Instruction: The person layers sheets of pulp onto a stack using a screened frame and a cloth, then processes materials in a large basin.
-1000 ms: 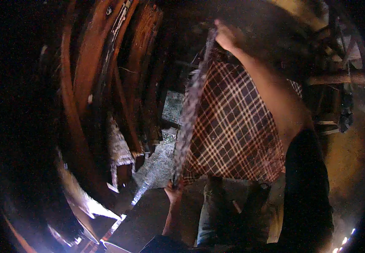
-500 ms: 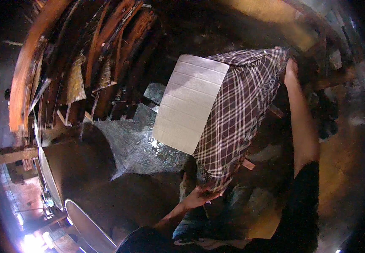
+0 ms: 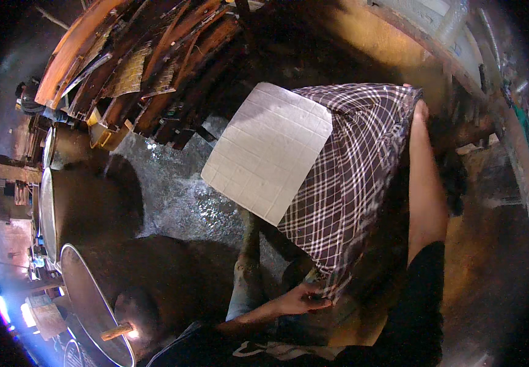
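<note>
A brown-and-white plaid cloth is stretched in front of me, with a pale, creased, squarish panel lying over its left part. My right hand is closed on the cloth's upper right corner, its fingers partly behind the fabric. My left hand grips the cloth's lower corner with curled fingers. My legs show beneath the cloth.
Two large dark drums with metal rims stand at left, the nearer holding a wooden handle. Stacked weathered boards fill the upper left. Beams line the right. What looks like another person is at far left. The floor glistens.
The cloth has turned from near upright, bringing the pale panel into view. It has since shifted slightly down, with my hands still on its corners. My view has swung, showing more of the drums.
</note>
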The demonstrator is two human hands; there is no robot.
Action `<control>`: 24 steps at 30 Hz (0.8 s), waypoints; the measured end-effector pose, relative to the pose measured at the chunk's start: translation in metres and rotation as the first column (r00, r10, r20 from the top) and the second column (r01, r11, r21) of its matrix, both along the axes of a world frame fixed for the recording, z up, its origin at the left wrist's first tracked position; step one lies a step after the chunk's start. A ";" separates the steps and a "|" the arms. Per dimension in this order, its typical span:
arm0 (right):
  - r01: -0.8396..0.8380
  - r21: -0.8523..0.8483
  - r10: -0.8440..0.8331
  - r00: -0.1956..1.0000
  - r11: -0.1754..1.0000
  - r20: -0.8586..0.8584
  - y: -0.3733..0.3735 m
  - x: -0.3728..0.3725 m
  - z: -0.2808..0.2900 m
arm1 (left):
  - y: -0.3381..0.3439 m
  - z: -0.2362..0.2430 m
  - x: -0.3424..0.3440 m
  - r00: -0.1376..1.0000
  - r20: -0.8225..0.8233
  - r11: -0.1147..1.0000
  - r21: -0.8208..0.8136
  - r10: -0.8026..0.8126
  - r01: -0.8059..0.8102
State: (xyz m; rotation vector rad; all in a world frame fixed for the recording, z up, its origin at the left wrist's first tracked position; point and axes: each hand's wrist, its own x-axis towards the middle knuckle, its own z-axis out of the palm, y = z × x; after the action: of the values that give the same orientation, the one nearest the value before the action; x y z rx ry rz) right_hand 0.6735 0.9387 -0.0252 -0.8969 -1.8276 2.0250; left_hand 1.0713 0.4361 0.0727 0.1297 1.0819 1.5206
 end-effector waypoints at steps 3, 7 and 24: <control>0.039 -0.344 -0.072 0.994 0.938 -0.084 -0.066 -0.007 0.003 | -0.009 -0.009 0.011 0.988 -0.148 0.996 -0.068 0.041 -0.052; 0.089 -0.333 -0.107 0.994 0.939 -0.037 -0.052 -0.001 0.045 | 0.002 0.008 0.008 0.995 -0.067 0.997 -0.034 0.071 -0.074; -0.115 -0.391 0.062 0.987 0.913 -0.147 -0.172 0.001 0.088 | -0.105 0.009 -0.068 0.815 -0.544 0.802 -0.388 0.199 -0.455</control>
State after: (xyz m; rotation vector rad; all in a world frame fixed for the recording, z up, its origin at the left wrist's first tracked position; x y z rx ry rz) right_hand 0.6748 0.7670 0.0626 -0.7626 -1.4331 2.5047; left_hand 1.0032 0.3315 0.0814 -0.0646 1.9709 1.4957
